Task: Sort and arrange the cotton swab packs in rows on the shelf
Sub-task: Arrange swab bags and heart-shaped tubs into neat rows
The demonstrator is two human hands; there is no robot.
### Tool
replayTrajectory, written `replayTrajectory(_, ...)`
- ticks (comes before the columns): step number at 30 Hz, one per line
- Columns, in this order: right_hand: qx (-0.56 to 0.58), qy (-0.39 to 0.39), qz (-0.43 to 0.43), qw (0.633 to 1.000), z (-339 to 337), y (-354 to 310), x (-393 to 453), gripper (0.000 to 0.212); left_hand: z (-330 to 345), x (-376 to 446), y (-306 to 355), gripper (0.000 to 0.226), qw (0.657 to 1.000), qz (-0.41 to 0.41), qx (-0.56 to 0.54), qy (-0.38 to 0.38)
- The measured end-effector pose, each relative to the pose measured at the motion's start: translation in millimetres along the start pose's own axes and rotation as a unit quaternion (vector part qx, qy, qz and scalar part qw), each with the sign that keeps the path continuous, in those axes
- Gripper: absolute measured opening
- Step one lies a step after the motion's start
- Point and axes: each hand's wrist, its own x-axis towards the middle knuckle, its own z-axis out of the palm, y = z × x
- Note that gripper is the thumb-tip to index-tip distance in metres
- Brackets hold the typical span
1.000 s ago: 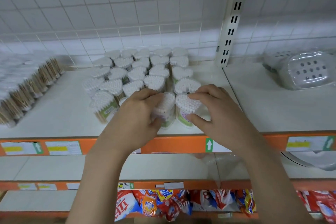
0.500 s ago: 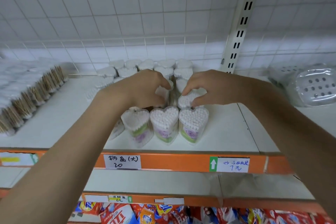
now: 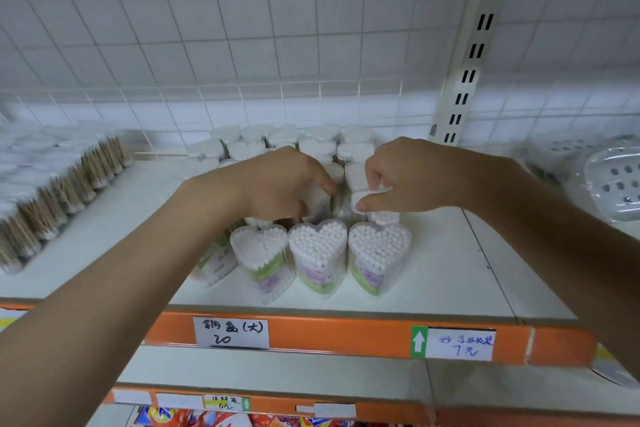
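a shop: handwritten price tag (image 3: 231, 336) on an orange shelf edge (image 3: 332, 333), stocked goods.

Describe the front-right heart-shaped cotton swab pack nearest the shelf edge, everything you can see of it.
The front-right heart-shaped swab pack is a clear plastic tub packed with white-tipped swabs standing on end, with a green and purple label on its lower wall. It stands upright, rightmost in a front row of three, close beside the middle pack, near the shelf edge. Neither hand touches it; the right hand works just behind.

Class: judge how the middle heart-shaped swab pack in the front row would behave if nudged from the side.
The middle pack looks taller than its base, so it may tip. Clear hard-looking walls suggest stiffness. Packed neighbours probably brace it.
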Motion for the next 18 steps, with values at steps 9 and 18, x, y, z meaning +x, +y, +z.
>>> replayTrajectory(9,-0.067,0.089,0.095,0.989,6.6,-4.4,2.0,0.05,0.5,-1.7,-4.5,0.049,0.996,-0.076,0.028,0.036)
replayTrajectory(18,-0.041,0.093,0.129,0.987,5.0,4.3,-2.7,0.052,2.4,-0.8,2.0,0.048,0.993,-0.095,0.073,0.013)
